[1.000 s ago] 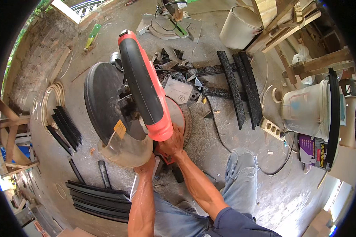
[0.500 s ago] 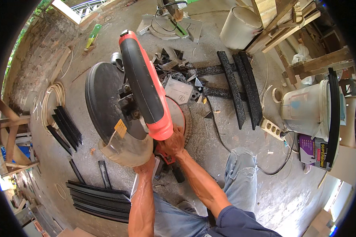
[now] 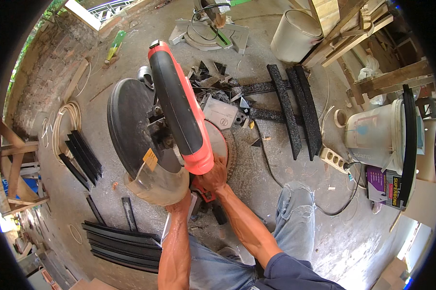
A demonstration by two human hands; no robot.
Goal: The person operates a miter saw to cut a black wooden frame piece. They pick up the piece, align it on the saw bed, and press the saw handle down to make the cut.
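A red-and-black mitre saw (image 3: 181, 104) stands on the floor before me, its round black blade guard and clear shield on the left. My left hand (image 3: 180, 205) is at the lower edge of the clear shield, its fingers hidden behind it. Under the lower end of the saw's handle is my right hand (image 3: 215, 178), over the base near the round turntable; the saw covers most of its fingers. A thin white strip (image 3: 166, 226) runs beside my left wrist; whether I hold it cannot be made out.
Black offcuts (image 3: 210, 77) lie heaped behind the saw. Dark strips (image 3: 121, 245) are stacked at lower left, and speckled black strips (image 3: 302, 108) lie at right. A power strip (image 3: 333, 160) with a cable, a white bucket (image 3: 375, 133) and another mitre saw (image 3: 208, 36) stand around.
The whole view has shifted slightly, with the saw a little further right and lower. Both hands keep their places at the saw.
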